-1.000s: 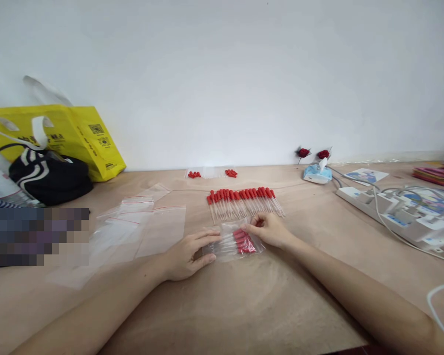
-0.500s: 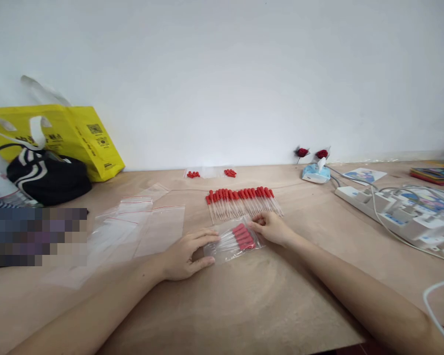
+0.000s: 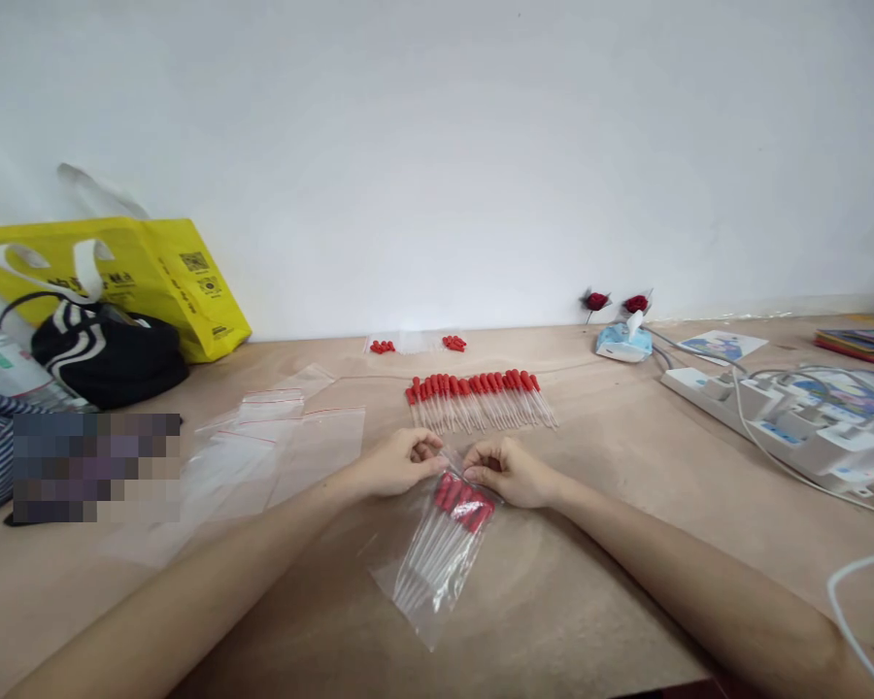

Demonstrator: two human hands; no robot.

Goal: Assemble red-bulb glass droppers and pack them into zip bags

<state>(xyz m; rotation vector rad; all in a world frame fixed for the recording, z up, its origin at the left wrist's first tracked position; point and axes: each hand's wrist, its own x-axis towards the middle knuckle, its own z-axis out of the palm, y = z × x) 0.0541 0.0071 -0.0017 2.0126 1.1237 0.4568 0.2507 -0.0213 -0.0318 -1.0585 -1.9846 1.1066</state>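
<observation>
Between my hands is a clear zip bag (image 3: pixel 437 573) with several red-topped droppers (image 3: pixel 464 501) inside, their red bulbs toward the bag's top edge and their clear stems pointing down toward me. My left hand (image 3: pixel 406 461) pinches the left end of that top edge. My right hand (image 3: pixel 511 473) pinches it on the right, fingers closed on the plastic. Just beyond my hands lies a row of loose droppers (image 3: pixel 481 400), red bulbs facing the wall.
Flat clear zip bags (image 3: pixel 262 447) overlap at left. Two clusters of red bulbs (image 3: pixel 453 343) lie near the wall. A yellow bag (image 3: pixel 182 291) and black pouch (image 3: pixel 117 359) stand far left. A tissue pack (image 3: pixel 624 344) and a power strip (image 3: pixel 764 417) with cables sit right.
The bag has turned from lying crosswise to pointing toward me, bulbs at the far end. My left hand has moved from its stem end to the top edge, close to my right hand.
</observation>
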